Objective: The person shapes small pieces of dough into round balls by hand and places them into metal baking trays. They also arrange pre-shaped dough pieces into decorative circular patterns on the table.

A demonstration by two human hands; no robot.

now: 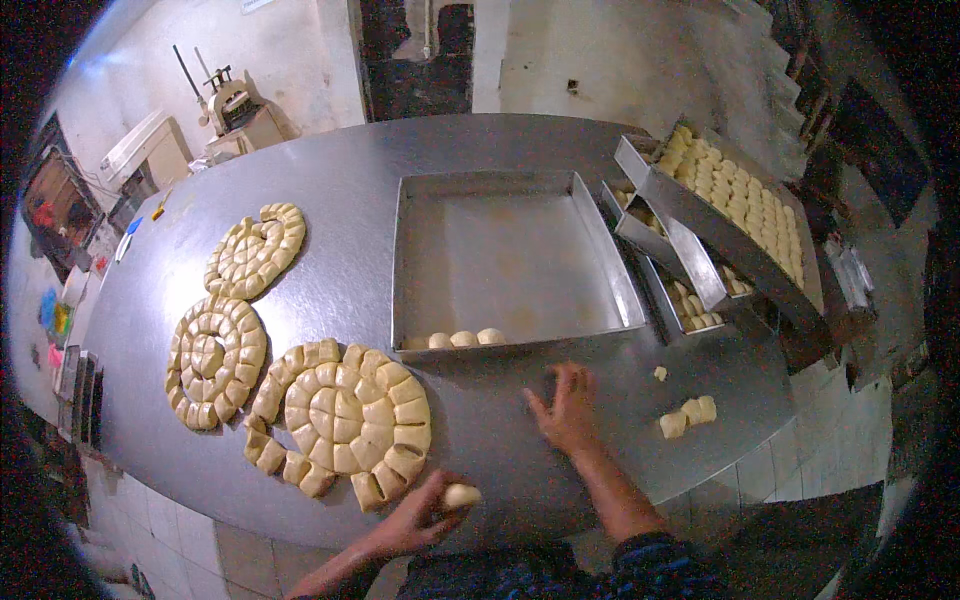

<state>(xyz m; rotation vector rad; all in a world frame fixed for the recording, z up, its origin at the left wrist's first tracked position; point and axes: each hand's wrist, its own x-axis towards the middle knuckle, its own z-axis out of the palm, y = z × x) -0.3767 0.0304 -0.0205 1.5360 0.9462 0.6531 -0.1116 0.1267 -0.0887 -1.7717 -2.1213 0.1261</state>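
Note:
My left hand (421, 517) holds a smooth dough ball (460, 495) between thumb and fingers at the table's near edge. Just beyond it lies a large coil of cut dough pieces (345, 412). My right hand (568, 405) is over the steel tabletop with fingers spread and nothing in it. Ahead of that hand stands a rectangular metal baking tray (517, 255), with three dough balls (465, 339) in a row along its near wall at the left. To the right of my right hand are a few cut dough pieces (688, 416) and a small scrap of dough (660, 373).
Two more cut dough coils (255, 251) (216, 364) lie at the left. Stacked at the right, metal trays hold dough balls, the top tray (739, 199) tilted and full. A brush with a blue part (133, 226) and a lever-operated machine (227, 101) are at the far left.

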